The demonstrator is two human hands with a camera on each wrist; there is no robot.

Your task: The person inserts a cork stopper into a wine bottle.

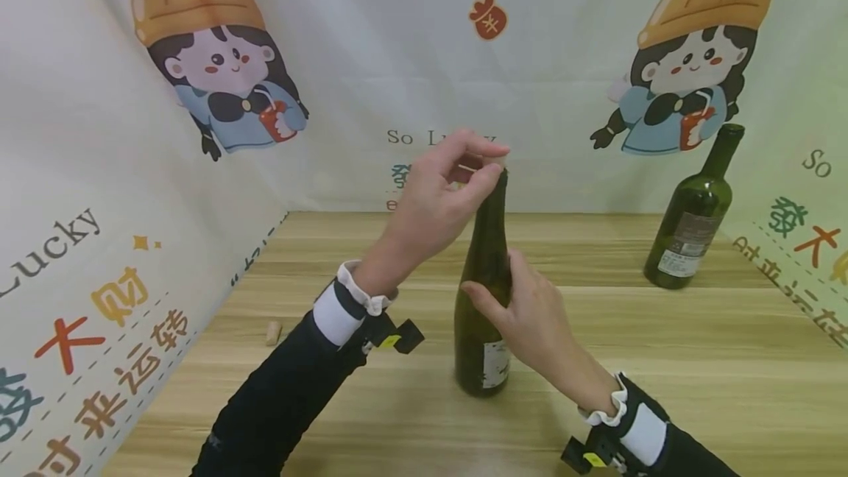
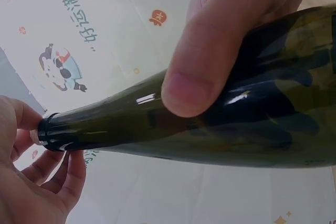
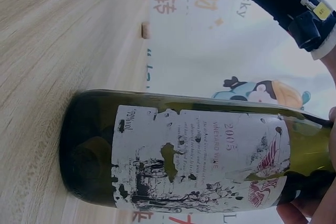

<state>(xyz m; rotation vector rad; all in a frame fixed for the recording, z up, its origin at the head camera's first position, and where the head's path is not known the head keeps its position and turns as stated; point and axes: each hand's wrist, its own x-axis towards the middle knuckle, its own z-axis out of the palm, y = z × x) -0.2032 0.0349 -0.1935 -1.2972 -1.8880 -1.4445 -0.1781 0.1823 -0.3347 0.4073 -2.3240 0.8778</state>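
Note:
A dark green wine bottle (image 1: 473,330) stands upright on the table in front of me, with a worn white label (image 3: 205,156) seen large in the right wrist view. My right hand (image 1: 538,309) grips its body, thumb across the near side. At the bottle's mouth, my left hand (image 1: 440,193) pinches a cork (image 2: 35,136) between thumb and fingers. Only a small tan piece of that cork shows at the rim in the left wrist view; the fingers hide the rest.
Another green wine bottle (image 1: 692,230) stands at the back right. A loose cork (image 1: 273,333) sits on the wooden table (image 1: 371,418) at the left. Printed cloth (image 1: 371,35) hangs behind the table and along both sides.

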